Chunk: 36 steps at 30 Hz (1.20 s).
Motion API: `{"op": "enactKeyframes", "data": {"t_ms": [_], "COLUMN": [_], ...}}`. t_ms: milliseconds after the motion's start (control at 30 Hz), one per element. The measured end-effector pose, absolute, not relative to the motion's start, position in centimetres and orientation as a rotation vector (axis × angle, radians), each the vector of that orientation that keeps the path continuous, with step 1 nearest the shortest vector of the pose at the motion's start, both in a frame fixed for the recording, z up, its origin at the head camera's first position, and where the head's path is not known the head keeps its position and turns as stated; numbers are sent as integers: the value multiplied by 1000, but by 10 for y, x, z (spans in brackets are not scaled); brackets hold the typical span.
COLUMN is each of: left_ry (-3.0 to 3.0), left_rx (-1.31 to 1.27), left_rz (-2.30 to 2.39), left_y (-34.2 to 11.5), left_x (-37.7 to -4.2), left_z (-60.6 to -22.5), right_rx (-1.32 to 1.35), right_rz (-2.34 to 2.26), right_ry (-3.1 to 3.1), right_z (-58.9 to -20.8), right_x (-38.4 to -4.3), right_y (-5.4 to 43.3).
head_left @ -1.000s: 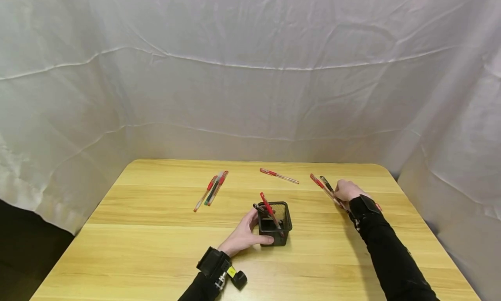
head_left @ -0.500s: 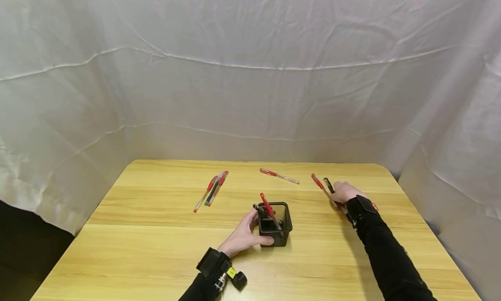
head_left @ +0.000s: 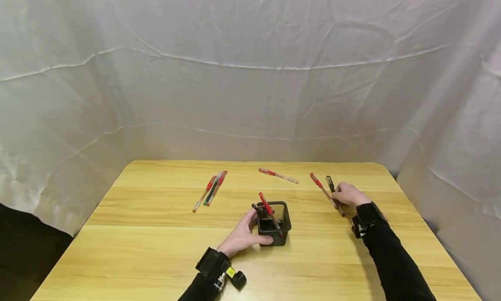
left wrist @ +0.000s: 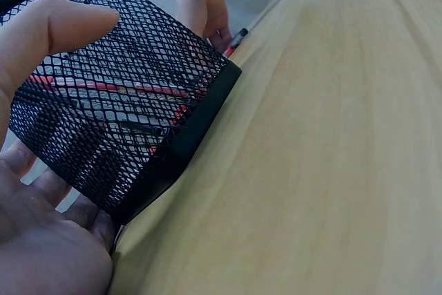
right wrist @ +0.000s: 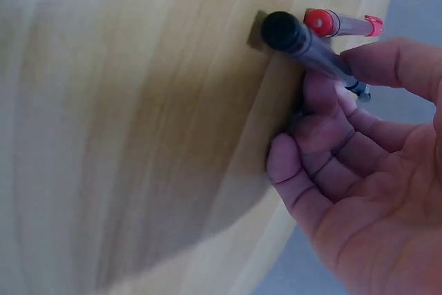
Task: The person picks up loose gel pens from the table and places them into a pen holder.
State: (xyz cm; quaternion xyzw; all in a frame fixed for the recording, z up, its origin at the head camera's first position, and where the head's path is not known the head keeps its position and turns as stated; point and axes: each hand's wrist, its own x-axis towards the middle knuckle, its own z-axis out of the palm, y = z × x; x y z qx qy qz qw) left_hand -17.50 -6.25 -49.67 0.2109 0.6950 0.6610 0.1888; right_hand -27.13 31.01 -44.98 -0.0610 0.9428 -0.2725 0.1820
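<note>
My left hand (head_left: 243,236) grips a black mesh pen holder (head_left: 288,225) at its left side, thumb across the near wall and fingers around the far side. A red-capped pen (head_left: 266,202) leans inside it beside a dark pen (head_left: 256,208). To the right, my right hand (head_left: 349,194) pinches a black pen (head_left: 329,182) between thumb and index finger. In the right wrist view this black pen (right wrist: 314,54) points its dark end at the camera, its shadow on the table. Close beside it lies a red-capped pen (right wrist: 349,25), not held.
Two red-capped pens and a dark pen (head_left: 213,190) lie in a group at the left of the wooden table (head_left: 156,257). Another red-capped pen (head_left: 270,172) lies near the back edge. Pale cloth (head_left: 250,96) hangs behind and at the sides.
The black pen has shifted slightly right and turned, standing more apart from the red-capped pen. The right hand's wrist has turned, uncovering both pens' lower ends. My left hand and the pen holder stay put.
</note>
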Motion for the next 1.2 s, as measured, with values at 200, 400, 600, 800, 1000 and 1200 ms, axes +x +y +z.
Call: {"op": "enactKeyframes", "data": {"t_ms": [200, 400, 600, 800, 1000, 1200], "left_ry": [1940, 1938, 1952, 1946, 1942, 1947], "left_rx": [601, 599, 596, 574, 564, 566], "left_rz": [1868, 1869, 1870, 1869, 1873, 1869], "left_y": [-63, -62, -62, -63, -63, -62], "left_x": [-175, -176, -176, -175, -175, -175], "left_z": [-496, -497, -498, -498, -498, -498], "right_rx": [-167, -186, -164, -92, -47, -76], "right_rz": [-889, -949, -1009, -1084, -1241, -1425], "right_ry": [2711, 2786, 2819, 2869, 2898, 2902], "right_z": [-452, -451, -453, -452, -449, -446], "right_x": [-265, -254, -244, -230, -214, -202], "right_y": [316, 316, 316, 309, 294, 280]}}
